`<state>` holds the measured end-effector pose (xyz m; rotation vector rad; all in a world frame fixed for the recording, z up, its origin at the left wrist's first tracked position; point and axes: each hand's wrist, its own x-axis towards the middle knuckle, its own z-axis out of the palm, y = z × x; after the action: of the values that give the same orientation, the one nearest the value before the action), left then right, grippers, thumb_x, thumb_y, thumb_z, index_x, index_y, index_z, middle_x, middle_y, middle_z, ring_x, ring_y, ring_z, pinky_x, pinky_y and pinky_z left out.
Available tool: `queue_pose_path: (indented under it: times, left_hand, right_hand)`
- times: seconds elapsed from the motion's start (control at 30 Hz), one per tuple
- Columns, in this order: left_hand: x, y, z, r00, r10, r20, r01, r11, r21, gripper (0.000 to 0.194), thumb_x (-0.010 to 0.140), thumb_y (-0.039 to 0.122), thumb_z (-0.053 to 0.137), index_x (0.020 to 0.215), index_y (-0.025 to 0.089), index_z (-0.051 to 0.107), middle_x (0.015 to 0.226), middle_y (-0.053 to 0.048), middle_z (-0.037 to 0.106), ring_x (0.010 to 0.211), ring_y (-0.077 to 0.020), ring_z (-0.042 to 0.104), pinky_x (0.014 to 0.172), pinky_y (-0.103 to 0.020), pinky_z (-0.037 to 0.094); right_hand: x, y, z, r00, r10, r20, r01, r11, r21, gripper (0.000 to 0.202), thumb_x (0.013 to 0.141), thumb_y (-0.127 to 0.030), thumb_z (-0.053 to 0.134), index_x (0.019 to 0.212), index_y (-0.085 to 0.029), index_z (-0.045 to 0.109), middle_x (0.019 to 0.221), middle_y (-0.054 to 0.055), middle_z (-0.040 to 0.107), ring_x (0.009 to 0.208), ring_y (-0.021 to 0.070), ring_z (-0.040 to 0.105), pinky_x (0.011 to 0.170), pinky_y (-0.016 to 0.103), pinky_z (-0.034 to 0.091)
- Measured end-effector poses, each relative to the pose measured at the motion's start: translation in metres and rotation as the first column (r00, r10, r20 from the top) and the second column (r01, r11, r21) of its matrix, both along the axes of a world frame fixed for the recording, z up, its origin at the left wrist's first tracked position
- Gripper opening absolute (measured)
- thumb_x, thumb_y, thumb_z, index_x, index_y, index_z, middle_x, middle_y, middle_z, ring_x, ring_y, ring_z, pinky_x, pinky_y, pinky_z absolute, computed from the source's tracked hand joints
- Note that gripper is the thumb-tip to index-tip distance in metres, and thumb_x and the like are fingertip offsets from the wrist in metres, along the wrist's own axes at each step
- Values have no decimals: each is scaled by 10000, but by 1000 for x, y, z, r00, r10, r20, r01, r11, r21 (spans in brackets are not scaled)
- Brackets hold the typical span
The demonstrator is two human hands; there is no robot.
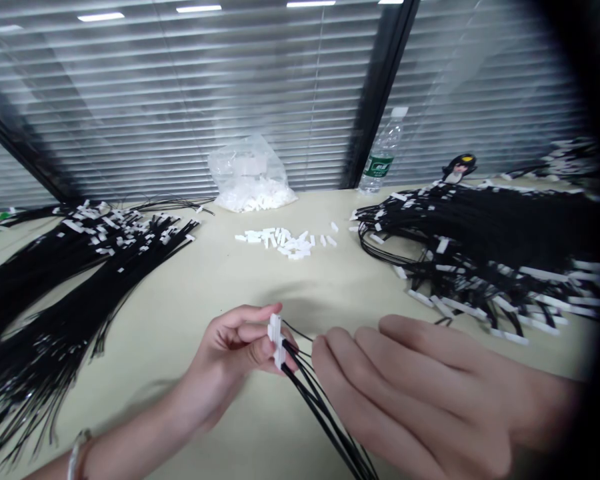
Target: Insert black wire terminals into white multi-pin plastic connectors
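I had the left hand (247, 348) pinching the white connector (276, 339) above the table (220, 283), several black wires (310, 406) already joined to it; small white pieces (280, 237) lay loose beyond. The right hand's (415, 393) grip I couldn't tell.

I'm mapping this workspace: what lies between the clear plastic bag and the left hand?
In the head view, scattered small white pieces lie between the clear plastic bag and the left hand, with tabletop nearer the hand.
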<state>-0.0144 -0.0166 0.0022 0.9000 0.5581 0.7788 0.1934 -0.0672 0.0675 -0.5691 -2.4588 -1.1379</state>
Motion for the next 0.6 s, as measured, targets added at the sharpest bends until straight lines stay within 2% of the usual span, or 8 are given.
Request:
queue_pose_path:
  times: [0.23,0.33,0.4,0.47,0.53,0.6]
  left_hand:
    - [2,2,3,996,55,-69,-54,998,15,217,736,172,687,920,278,728,733,-4,755,667,-126,671,649,-235,521]
    - [1,4,1,991,79,-108,-72,995,70,225,735,174,686,928,282,728,745,-11,755,673,-141,672,643,-251,527]
    - [-1,3,-1,983,104,-150,-82,985,150,238,739,160,679,936,285,727,738,-15,755,661,-149,672,628,-258,530]
    - [-1,1,-2,970,137,-200,-81,961,263,255,737,129,673,931,285,729,739,-18,756,659,-155,675,632,-262,537]
    - [-1,-1,-2,959,157,-235,-59,924,379,275,733,96,666,917,290,733,788,-20,759,682,-162,683,663,-270,549]
    - [0,-3,1,951,185,-246,-59,894,444,297,734,78,657,910,305,732,847,-12,758,710,-160,689,690,-267,557]
  right_hand:
    - [0,3,-1,999,45,31,-46,999,25,240,897,-132,415,922,-156,652,855,8,644,755,109,543,583,258,417]
    - [-3,3,-6,1000,2,-13,-2,999,-47,253,895,-122,391,950,-128,638,824,34,635,756,142,542,609,298,396]
    - [-5,5,-10,994,-56,-94,39,984,-174,239,885,-116,393,918,-121,630,756,40,613,713,160,524,630,325,377]
    - [-8,9,-15,978,-126,-169,53,923,-380,192,871,-113,422,848,-137,611,709,25,580,674,155,489,650,324,363]
    - [-9,14,-19,957,-194,-214,24,792,-610,142,866,-112,454,800,-157,573,725,4,565,682,135,462,675,291,358]
    - [-10,19,-20,937,-235,-257,-44,652,-757,119,883,-142,463,794,-165,540,743,-8,558,710,117,455,694,254,353]
